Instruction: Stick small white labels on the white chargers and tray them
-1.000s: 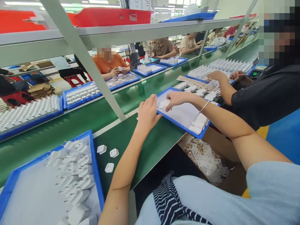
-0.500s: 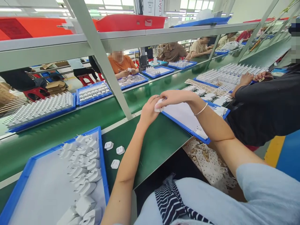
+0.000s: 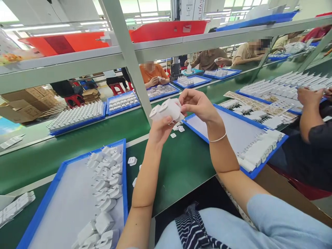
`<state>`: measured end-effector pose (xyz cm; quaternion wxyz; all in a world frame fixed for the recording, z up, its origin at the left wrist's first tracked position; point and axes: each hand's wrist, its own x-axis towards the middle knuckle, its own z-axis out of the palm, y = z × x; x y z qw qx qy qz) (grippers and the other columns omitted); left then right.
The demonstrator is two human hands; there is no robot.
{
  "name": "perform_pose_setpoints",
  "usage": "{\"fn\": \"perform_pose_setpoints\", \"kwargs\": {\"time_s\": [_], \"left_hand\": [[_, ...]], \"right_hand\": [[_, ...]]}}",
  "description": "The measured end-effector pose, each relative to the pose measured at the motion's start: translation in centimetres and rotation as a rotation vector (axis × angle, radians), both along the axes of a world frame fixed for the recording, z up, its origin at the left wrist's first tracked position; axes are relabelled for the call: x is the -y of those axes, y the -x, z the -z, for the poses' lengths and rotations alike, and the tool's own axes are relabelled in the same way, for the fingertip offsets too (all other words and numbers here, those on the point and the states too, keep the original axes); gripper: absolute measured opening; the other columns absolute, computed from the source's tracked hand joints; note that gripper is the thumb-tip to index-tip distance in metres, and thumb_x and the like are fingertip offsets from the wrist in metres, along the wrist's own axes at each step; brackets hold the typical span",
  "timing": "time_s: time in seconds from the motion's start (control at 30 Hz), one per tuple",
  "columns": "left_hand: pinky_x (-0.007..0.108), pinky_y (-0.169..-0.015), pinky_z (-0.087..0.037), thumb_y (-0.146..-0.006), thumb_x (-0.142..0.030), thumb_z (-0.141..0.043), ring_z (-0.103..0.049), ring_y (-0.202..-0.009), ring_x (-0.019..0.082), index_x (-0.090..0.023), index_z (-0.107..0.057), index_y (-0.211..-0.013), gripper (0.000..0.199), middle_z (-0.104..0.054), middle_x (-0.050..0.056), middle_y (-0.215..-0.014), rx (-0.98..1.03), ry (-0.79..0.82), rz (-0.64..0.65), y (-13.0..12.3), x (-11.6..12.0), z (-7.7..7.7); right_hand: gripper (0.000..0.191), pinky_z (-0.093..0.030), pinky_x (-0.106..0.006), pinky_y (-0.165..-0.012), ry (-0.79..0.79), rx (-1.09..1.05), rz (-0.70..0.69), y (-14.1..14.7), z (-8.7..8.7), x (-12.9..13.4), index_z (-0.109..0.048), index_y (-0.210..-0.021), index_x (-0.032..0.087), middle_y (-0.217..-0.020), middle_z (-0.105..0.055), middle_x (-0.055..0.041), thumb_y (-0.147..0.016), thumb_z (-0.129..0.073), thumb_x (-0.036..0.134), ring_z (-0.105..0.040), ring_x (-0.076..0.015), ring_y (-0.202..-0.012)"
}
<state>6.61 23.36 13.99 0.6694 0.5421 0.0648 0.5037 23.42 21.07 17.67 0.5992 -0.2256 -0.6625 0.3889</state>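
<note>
My left hand is closed from below around several white charger housings, held side by side above the bench. At their right end, my right hand has its thumb and fingertips pinched together. What lies between those fingertips is hidden. Small white square caps lie on the green bench just under the hands. More caps are stacked beside my left forearm. To the left is a blue-rimmed tray with white plug chargers crowded along its right side.
A second blue-rimmed tray on the right has a row of white chargers. A slanted metal post and a shelf rail stand ahead. Co-workers sit across the bench; one person's hand is at far right.
My view has swung left, so things sit further right in the picture. My hands have drawn slightly apart and turned, and several white housings now show in my left hand.
</note>
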Motion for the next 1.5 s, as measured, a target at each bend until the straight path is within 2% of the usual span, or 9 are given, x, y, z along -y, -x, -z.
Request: {"fn": "perform_pose_setpoints", "kwargs": {"time_s": [0.27, 0.47, 0.57, 0.73, 0.9, 1.07, 1.23, 1.37, 1.5], "left_hand": [[0.042, -0.099, -0.060, -0.063, -0.051, -0.084, -0.070, -0.113, 0.031, -0.019, -0.072, -0.099, 0.049, -0.076, 0.008, -0.099, -0.067, 0.024, -0.074, -0.2, 0.4, -0.4], [0.051, -0.095, -0.061, -0.056, -0.070, -0.082, -0.070, -0.110, 0.036, -0.021, -0.073, -0.101, 0.066, -0.076, 0.008, -0.104, -0.253, -0.212, -0.045, 0.7, -0.6, -0.4], [0.048, -0.096, -0.061, -0.059, -0.063, -0.086, -0.070, -0.111, 0.034, -0.023, -0.075, -0.102, 0.059, -0.074, 0.007, -0.111, -0.272, -0.373, -0.057, 1.4, -0.5, -0.6], [0.041, -0.103, -0.057, -0.065, -0.051, -0.089, -0.066, -0.120, 0.029, -0.024, -0.078, -0.100, 0.046, -0.071, 0.007, -0.124, -0.286, -0.517, -0.268, 1.9, 0.3, -1.1], [0.041, -0.103, -0.057, -0.066, -0.047, -0.089, -0.066, -0.121, 0.027, -0.028, -0.077, -0.106, 0.046, -0.067, 0.003, -0.134, -0.247, -0.525, -0.259, 1.7, 0.5, -1.4], [0.043, -0.101, -0.059, -0.064, -0.045, -0.091, -0.068, -0.116, 0.027, -0.026, -0.078, -0.105, 0.047, -0.072, 0.003, -0.123, -0.216, -0.488, -0.339, 1.4, 0.3, -1.2], [0.041, -0.096, -0.059, -0.064, -0.037, -0.092, -0.071, -0.111, 0.026, -0.029, -0.076, -0.106, 0.046, -0.072, 0.002, -0.120, -0.178, -0.477, -0.463, 1.3, 0.1, -0.8], [0.042, -0.105, -0.055, -0.071, -0.028, -0.088, -0.069, -0.115, 0.026, -0.027, -0.076, -0.108, 0.038, -0.072, 0.003, -0.117, -0.218, -0.700, -0.706, 1.4, 0.3, -1.4], [0.043, -0.103, -0.056, -0.075, -0.036, -0.084, -0.069, -0.113, 0.026, -0.025, -0.075, -0.108, 0.036, -0.073, 0.004, -0.118, -0.234, -0.849, -0.890, 1.6, 0.3, -1.9]], "right_hand": [[0.030, -0.054, -0.021, -0.053, -0.052, -0.013, 0.012, -0.4, 0.8, 0.2, -0.065, -0.081, 0.019, -0.071, -0.061, 0.0034, -0.071, -0.089, 0.035, -0.063, -0.0101, -0.060], [0.013, -0.057, -0.025, -0.056, -0.126, 0.024, 0.140, -0.6, 0.7, 1.1, -0.070, -0.083, 0.021, -0.076, -0.068, 0.0013, -0.082, -0.080, 0.029, -0.066, -0.0113, -0.062], [0.007, -0.059, -0.028, -0.060, -0.194, 0.016, 0.234, -0.5, 1.0, 1.2, -0.072, -0.083, 0.024, -0.078, -0.070, 0.0013, -0.083, -0.079, 0.026, -0.068, -0.0129, -0.063], [0.004, -0.062, -0.036, -0.072, -0.247, 0.025, 0.396, 0.6, 1.2, 1.3, -0.075, -0.085, 0.029, -0.086, -0.074, 0.0004, -0.087, -0.075, 0.025, -0.071, -0.0172, -0.072], [0.011, -0.062, -0.035, -0.064, -0.316, -0.021, 0.540, 1.8, 1.2, 1.5, -0.077, -0.086, 0.030, -0.084, -0.075, 0.0013, -0.089, -0.071, 0.021, -0.070, -0.0163, -0.067], [0.006, -0.063, -0.040, -0.064, -0.276, -0.043, 0.731, 2.6, 1.4, 1.6, -0.073, -0.085, 0.029, -0.078, -0.071, 0.0000, -0.090, -0.070, 0.028, -0.068, -0.0187, -0.065], [0.012, -0.059, -0.037, -0.059, -0.217, -0.097, 0.652, 2.9, 0.9, 2.1, -0.063, -0.082, 0.029, -0.077, -0.068, -0.0008, -0.093, -0.068, 0.032, -0.065, -0.0178, -0.064], [0.016, -0.053, -0.029, -0.051, -0.177, -0.141, 0.515, 2.4, 0.4, 3.1, -0.056, -0.083, 0.027, -0.067, -0.065, 0.0027, -0.096, -0.064, 0.032, -0.061, -0.0135, -0.057], [0.014, -0.051, -0.026, -0.047, -0.087, -0.104, 0.411, 1.9, 0.4, 4.4, -0.061, -0.098, 0.028, -0.067, -0.066, 0.0033, -0.092, -0.070, 0.038, -0.059, -0.0121, -0.052]]}}
